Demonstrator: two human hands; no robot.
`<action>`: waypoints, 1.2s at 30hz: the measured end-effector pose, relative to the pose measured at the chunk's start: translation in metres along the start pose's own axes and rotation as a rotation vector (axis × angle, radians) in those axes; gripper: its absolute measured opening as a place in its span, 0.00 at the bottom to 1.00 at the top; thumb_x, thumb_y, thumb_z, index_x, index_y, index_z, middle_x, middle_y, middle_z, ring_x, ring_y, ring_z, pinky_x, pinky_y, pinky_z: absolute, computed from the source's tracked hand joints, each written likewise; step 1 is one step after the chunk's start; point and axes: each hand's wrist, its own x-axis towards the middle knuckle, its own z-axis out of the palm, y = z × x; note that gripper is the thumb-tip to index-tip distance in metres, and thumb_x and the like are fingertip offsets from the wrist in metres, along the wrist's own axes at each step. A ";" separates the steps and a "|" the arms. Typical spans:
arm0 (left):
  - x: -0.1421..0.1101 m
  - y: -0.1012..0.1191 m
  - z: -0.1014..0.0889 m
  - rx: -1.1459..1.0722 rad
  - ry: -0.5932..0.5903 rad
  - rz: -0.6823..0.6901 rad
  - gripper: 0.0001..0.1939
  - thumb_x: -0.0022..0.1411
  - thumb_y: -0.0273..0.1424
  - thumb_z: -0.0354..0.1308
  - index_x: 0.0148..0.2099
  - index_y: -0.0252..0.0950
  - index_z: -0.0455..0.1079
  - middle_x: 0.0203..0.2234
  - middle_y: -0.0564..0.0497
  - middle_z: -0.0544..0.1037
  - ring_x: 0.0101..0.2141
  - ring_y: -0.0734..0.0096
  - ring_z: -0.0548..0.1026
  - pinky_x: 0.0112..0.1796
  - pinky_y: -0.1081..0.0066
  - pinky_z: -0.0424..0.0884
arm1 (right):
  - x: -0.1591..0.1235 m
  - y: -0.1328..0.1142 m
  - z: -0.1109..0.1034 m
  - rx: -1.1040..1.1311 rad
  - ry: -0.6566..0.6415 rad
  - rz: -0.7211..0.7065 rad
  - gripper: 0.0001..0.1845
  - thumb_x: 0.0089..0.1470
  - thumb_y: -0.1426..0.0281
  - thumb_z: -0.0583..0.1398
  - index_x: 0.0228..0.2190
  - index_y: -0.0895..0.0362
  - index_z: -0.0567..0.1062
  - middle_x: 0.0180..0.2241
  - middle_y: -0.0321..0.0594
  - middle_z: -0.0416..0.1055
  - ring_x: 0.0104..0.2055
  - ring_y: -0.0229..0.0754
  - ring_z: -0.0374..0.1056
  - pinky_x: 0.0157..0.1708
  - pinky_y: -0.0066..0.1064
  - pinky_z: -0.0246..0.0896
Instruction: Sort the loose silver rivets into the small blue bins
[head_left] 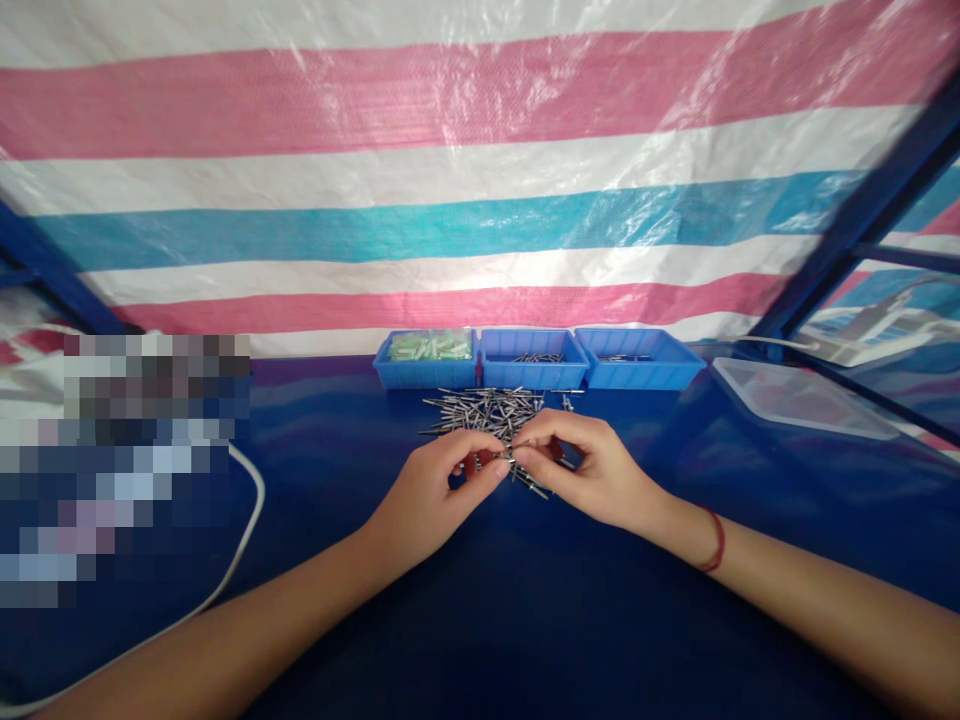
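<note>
A loose pile of several small metal pins (487, 408) lies on the dark blue table (525, 600), in front of three blue trays. My left hand (431, 492) and my right hand (589, 465) meet at the near edge of the pile, fingertips almost touching. Each hand pinches small metal pins between thumb and fingers; a few pins stick out below my right hand. A red cord circles my right wrist (716, 540).
Three blue trays stand in a row at the back: the left (426, 372) holds pale green parts, the middle (532, 372) and right (645, 372) hold metal pieces. A clear plastic lid (795, 398) lies at right. A white cable (244, 530) curves at left. A striped tarp hangs behind.
</note>
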 end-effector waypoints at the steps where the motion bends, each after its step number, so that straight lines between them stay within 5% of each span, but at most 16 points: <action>1: 0.000 0.000 0.000 0.000 -0.005 0.004 0.06 0.61 0.31 0.54 0.39 0.37 0.71 0.27 0.54 0.75 0.28 0.74 0.72 0.30 0.75 0.66 | 0.000 0.000 0.000 0.002 0.000 -0.002 0.04 0.54 0.70 0.59 0.30 0.58 0.73 0.22 0.34 0.66 0.22 0.32 0.59 0.21 0.26 0.57; 11: -0.001 0.002 0.000 0.016 0.107 0.034 0.02 0.59 0.28 0.56 0.34 0.35 0.69 0.24 0.55 0.70 0.24 0.76 0.67 0.28 0.76 0.65 | -0.001 0.000 -0.001 -0.026 -0.012 -0.028 0.03 0.54 0.72 0.58 0.30 0.58 0.72 0.23 0.35 0.66 0.23 0.32 0.60 0.22 0.25 0.57; 16: -0.003 0.000 0.000 0.013 0.125 0.054 0.03 0.59 0.28 0.56 0.38 0.36 0.68 0.24 0.56 0.68 0.24 0.78 0.66 0.28 0.76 0.65 | 0.002 0.003 -0.003 -0.161 -0.122 -0.111 0.04 0.55 0.73 0.57 0.30 0.58 0.72 0.26 0.37 0.68 0.25 0.33 0.63 0.25 0.26 0.59; 19: -0.004 -0.001 0.000 -0.007 0.127 0.032 0.08 0.59 0.28 0.55 0.43 0.36 0.65 0.26 0.56 0.70 0.24 0.78 0.67 0.28 0.76 0.66 | 0.009 0.012 -0.019 -0.296 -0.025 -0.100 0.06 0.55 0.73 0.56 0.29 0.58 0.73 0.27 0.38 0.71 0.26 0.34 0.64 0.25 0.26 0.59; 22: -0.005 -0.003 0.000 0.003 0.135 0.029 0.10 0.61 0.29 0.54 0.45 0.37 0.64 0.27 0.56 0.71 0.26 0.77 0.69 0.31 0.75 0.68 | 0.018 0.027 -0.052 -0.531 0.163 0.041 0.06 0.52 0.72 0.57 0.29 0.58 0.74 0.27 0.39 0.73 0.25 0.37 0.66 0.26 0.28 0.59; 27: -0.005 -0.004 -0.001 0.041 0.123 0.029 0.08 0.61 0.28 0.53 0.44 0.37 0.66 0.30 0.54 0.73 0.27 0.76 0.71 0.31 0.75 0.68 | 0.023 0.053 -0.104 -0.894 0.298 0.352 0.07 0.47 0.69 0.58 0.25 0.57 0.75 0.24 0.40 0.75 0.26 0.42 0.69 0.27 0.30 0.58; 36: -0.003 -0.004 -0.004 0.161 0.015 0.141 0.06 0.63 0.25 0.50 0.38 0.37 0.69 0.31 0.52 0.73 0.31 0.74 0.71 0.35 0.73 0.67 | 0.018 0.059 -0.110 -1.260 0.276 0.511 0.12 0.51 0.64 0.54 0.28 0.58 0.75 0.28 0.47 0.76 0.27 0.47 0.69 0.22 0.30 0.46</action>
